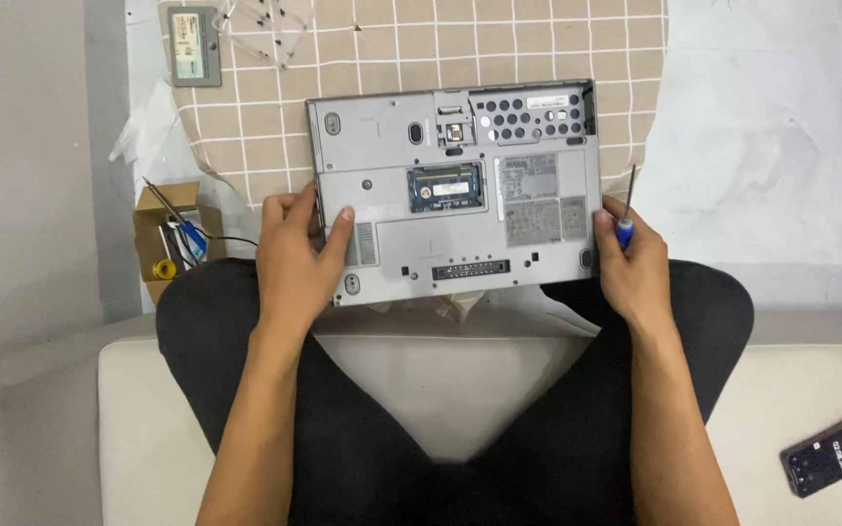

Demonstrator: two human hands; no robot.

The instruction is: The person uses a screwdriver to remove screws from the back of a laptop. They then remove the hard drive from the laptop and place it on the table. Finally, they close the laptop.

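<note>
A grey laptop [460, 185] lies upside down on a round table with a beige checked cloth [372, 49]. An open bay in its underside shows a blue-green memory module [448, 187]. My left hand [294, 248] grips the laptop's near left corner, thumb on the bottom panel. At the near right corner, my right hand [631, 258] touches the laptop's edge while holding a screwdriver [628, 209] with a blue handle, its shaft pointing away from me.
A small cardboard box [172, 234] with tools stands on the floor to the left. A grey cover plate [193, 47] and clear plastic bags [265, 24] lie at the table's far left. A dark phone [830, 455] rests on the cream seat at right. My knees flank the table's near edge.
</note>
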